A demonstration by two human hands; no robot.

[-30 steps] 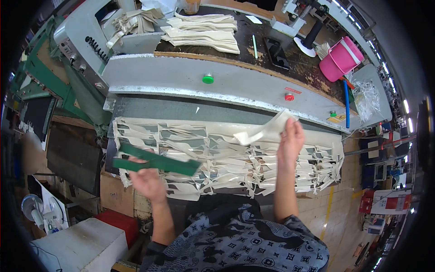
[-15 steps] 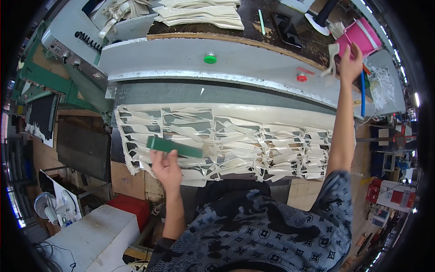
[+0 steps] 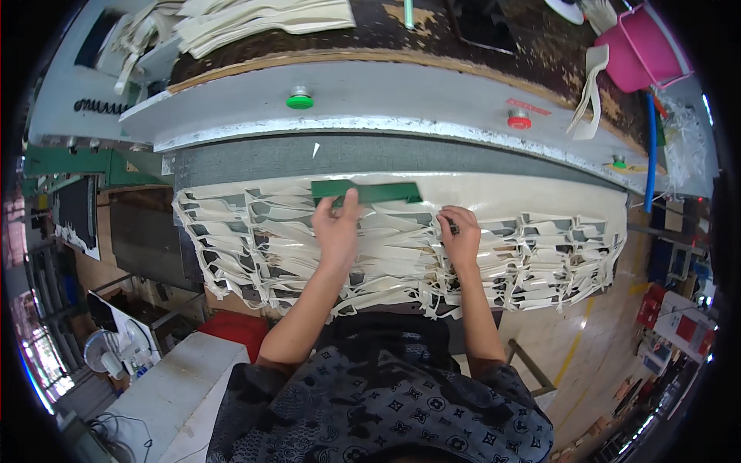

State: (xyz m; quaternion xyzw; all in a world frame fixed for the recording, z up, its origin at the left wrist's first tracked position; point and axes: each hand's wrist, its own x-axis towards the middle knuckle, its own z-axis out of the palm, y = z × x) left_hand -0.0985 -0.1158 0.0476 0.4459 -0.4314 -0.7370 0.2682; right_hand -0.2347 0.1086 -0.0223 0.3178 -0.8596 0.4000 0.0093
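— See the left hand [image 3: 337, 231]? It has that green strip [image 3: 367, 191] pinched at its near end, thumb up along the edge, fingers curled under it. The strip lies flat across the far edge of the cream sheet [image 3: 502, 197], just shy of the grey belt [image 3: 370, 153].

— And the right hand [image 3: 461, 238]?

— Resting on the cut pieces [image 3: 255, 239], fingers bent, tips pressed down among them. Whether it has actually pinched one I can't tell from here; it looks more like pressing than gripping.

— So what would make this go well, in your view?

— I'd keep the strip square to the belt's edge and flat on the sheet, not tilted, so it bears evenly along its length. Held only at one end like that, the far end could swing, so a firmer hold nearer the middle seems wiser.

— The pieces look fiddly.

— They do. Rows of thin cream shapes, overlapping, hanging off the near edge toward the person. I'd say the right hand should hold them still and not drag, or a row could slide out of line.

— Anything to steer clear of?

— The green button [image 3: 299, 99] and the red one [image 3: 519, 119] sit on the grey bar [image 3: 401, 92] beyond the belt, well apart from both hands. Fine as is.
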